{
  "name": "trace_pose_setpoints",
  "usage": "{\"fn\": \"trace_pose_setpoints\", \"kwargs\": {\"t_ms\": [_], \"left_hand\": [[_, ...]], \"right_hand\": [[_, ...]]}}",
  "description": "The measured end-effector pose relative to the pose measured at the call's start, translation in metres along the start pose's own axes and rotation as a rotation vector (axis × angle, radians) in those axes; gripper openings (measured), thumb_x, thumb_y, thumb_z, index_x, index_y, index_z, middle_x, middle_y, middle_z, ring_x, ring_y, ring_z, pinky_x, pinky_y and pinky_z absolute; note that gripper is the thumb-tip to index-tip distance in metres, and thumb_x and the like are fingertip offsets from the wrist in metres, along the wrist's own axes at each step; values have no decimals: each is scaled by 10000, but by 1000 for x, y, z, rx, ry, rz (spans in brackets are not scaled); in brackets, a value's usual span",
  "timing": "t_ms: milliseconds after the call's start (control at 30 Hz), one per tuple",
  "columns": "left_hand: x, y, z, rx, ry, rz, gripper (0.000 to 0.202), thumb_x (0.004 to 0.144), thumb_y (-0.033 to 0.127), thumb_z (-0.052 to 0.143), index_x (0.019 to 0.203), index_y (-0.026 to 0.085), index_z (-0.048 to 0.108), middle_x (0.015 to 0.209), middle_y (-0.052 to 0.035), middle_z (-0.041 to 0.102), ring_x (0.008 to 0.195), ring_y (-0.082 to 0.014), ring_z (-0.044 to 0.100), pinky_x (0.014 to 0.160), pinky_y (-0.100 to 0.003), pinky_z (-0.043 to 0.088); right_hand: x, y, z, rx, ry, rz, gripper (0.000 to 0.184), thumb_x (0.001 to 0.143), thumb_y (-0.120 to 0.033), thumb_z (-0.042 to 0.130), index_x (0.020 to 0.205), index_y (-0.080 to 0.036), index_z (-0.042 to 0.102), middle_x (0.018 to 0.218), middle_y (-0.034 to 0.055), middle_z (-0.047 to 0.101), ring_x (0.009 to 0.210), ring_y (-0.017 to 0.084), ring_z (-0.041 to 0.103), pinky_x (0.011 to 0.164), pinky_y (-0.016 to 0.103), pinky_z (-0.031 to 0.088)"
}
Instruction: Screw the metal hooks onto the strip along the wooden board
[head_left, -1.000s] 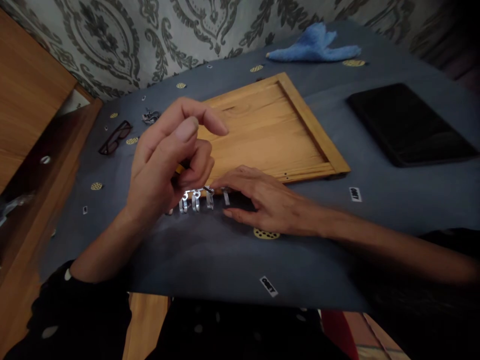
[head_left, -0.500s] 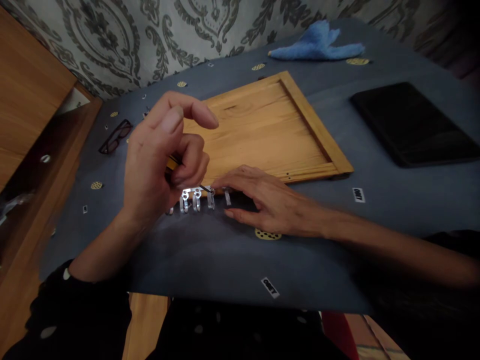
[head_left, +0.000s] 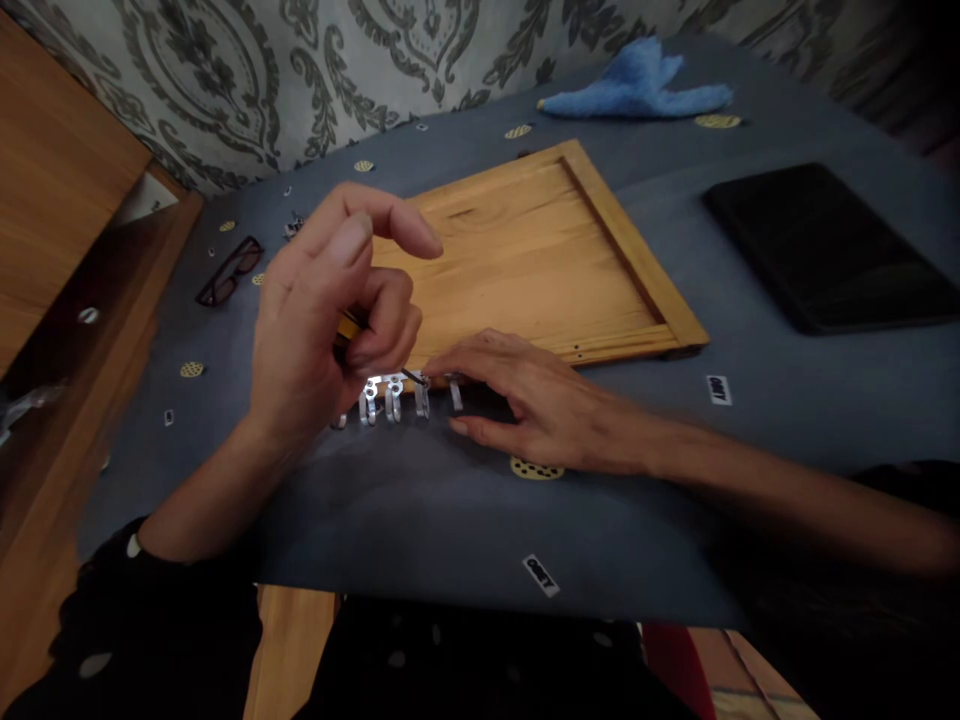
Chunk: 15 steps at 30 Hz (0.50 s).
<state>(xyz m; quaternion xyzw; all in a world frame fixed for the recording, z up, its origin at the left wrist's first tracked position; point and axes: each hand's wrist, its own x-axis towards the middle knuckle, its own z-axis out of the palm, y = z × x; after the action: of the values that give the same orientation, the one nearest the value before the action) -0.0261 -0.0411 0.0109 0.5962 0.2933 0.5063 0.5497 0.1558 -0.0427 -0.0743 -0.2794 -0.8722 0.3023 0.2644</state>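
Note:
My left hand is closed around a screwdriver; a bit of its yellow and dark handle shows between the fingers. Its thin dark shaft reaches right to a silver metal hook rail along the near edge of a wooden framed board. Several curved hooks hang off this rail toward me, and the left hand covers its left part. My right hand rests at the rail's right end and the board's edge, fingers stretched out, fingertips touching near the screwdriver tip. Its thumb lies apart, below the hooks.
A dark tablet-like slab lies at the right, a blue cloth at the back. Folded glasses and small metal parts are at the left. A wooden cabinet borders the cloth-covered table.
Almost nothing differs. My left hand has shifted very slightly right, with the screwdriver still at the rail. The right hand stays in the same place.

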Motion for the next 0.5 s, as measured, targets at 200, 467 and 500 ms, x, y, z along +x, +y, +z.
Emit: {"fn": "trace_pose_setpoints", "kwargs": {"t_ms": [200,467,500], "left_hand": [[-1,-2,1,-36,13,9,246,985,262,493,812,175,645,419,83,268,331,-36,155,359,-180,195],[2,-7,-1,12,-15,11,210,969,324,552,833,200,651,437,78,307,339,-59,212,370,-205,210],[3,-8,-2,49,-20,17,209,967,336,552,847,203,659,456,63,362,355,-74,275,384,-219,237]], "right_hand": [[1,0,-1,-3,-4,-1,352,923,-313,599,1237,-154,617,1205,136,683,1139,282,602,1004,477,453],[1,-2,-1,9,-10,16,341,917,-306,609,1232,-179,617,1194,129,686,1126,289,609,983,480,465],[2,-2,-1,11,-12,14,341,917,-305,609,1230,-171,618,1191,131,686,1122,288,610,985,478,463]]}}
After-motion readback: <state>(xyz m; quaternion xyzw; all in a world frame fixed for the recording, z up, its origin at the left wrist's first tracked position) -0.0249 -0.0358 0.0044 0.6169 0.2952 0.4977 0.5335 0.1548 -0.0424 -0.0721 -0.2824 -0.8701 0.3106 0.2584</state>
